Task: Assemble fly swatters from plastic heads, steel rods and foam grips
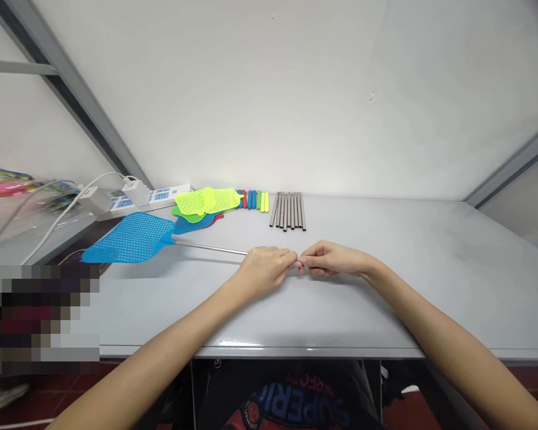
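Note:
A blue fly swatter with a thin metal shaft stretches to the left over the table. My left hand is wrapped round the shaft near its right end, knuckles up. Just beside it, my right hand is closed in a pinch, its fingertips meeting those of the left. What the right fingertips grip is hidden between the two hands. The far end of the shaft does not show.
Behind my hands lie several metal tubes and a row of coloured grips. Yellow swatter heads overlap green and blue ones. A white power strip with cables stands at the back left. The grey table meets a white wall.

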The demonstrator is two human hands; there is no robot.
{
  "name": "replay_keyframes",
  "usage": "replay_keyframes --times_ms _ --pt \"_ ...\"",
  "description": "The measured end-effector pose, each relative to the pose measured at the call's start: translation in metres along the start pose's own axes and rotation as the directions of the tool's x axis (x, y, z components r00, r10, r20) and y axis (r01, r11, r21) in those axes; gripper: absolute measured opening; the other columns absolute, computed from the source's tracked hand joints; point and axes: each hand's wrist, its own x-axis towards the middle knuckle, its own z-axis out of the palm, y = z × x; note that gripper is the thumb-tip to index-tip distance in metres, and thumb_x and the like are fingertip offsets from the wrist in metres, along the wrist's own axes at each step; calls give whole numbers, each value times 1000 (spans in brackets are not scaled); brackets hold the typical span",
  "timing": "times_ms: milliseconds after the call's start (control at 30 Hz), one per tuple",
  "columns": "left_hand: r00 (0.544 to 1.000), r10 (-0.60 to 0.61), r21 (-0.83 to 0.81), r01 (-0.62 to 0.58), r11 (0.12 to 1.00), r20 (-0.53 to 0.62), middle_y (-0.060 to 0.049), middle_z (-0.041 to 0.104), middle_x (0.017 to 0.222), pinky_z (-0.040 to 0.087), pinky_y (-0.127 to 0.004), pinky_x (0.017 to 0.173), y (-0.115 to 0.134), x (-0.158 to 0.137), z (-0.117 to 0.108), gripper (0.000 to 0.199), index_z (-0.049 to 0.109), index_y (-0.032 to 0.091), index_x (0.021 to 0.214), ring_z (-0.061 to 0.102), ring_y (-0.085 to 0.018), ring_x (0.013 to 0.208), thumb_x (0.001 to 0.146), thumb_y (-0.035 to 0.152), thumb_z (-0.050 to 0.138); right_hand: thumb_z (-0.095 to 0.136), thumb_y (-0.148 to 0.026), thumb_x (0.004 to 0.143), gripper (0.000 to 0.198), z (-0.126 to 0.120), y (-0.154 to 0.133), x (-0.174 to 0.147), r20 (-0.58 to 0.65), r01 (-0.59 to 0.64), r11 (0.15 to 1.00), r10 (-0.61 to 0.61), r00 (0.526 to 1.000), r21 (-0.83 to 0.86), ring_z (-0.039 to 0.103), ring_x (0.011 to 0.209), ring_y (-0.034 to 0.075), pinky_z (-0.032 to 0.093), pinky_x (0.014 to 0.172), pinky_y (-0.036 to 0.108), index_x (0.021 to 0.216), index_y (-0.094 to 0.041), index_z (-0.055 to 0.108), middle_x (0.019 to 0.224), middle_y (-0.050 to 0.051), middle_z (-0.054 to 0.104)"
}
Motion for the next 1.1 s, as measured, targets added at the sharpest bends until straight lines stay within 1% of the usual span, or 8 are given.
replay_keyframes --times_ms 100,233,367,500,600,733,1100 --pt "999 -11 -21 12 1000 40 4 61 72 21 -24 48 -5 3 -3 11 49 20 75 54 -12 65 81 19 40 46 -47 76 37 3 -1 0 -55 40 998 -42 998 -39 26 42 4 21 39 19 77 -12 58 53 -5 35" --pt "996 -29 -70 36 997 90 4 62 73 18 -24 47 -10 6 -9 17 50 20 73 54 -12 65 83 23 37 44 -47 77 39 6 -2 1 -101 83 990 -95 990 -112 26 42 5 22 40 20 76 -11 59 53 -4 35" --pt "991 -58 -120 73 990 119 5 62 71 16 -24 47 -14 6 -12 24 52 21 73 54 -11 65 86 27 33 40 -46 79 40 8 -3 2 -135 79 972 -111 985 -220 27 43 5 23 42 21 75 -11 60 53 -3 37" --pt "985 -79 -133 101 986 156 3 60 66 14 -24 47 -16 6 -13 33 52 21 70 52 -12 61 88 33 27 39 -45 80 40 8 -5 2 -157 59 959 -106 982 -279 26 44 6 23 43 21 74 -12 60 53 -3 37" --pt "983 -90 -148 114 982 160 3 58 62 14 -24 48 -17 6 -15 38 51 19 67 49 -11 58 88 35 24 38 -43 81 38 7 -7 0 -160 55 953 -106 981 -297 26 44 6 23 43 20 74 -12 59 52 -3 36" --pt "980 -109 -159 135 978 166 3 55 58 13 -24 48 -19 6 -18 39 51 19 65 45 -11 53 88 37 23 39 -41 81 36 7 -10 -3 -165 56 948 -112 980 -315 27 44 6 23 43 20 68 -13 57 50 -4 34" --pt "980 -118 -173 146 974 160 3 53 57 13 -24 47 -22 2 -28 41 49 18 63 41 -10 49 88 38 23 38 -40 81 35 7 -14 -7 -157 56 945 -112 981 -323 25 44 5 22 43 20 66 -13 54 53 -3 34"
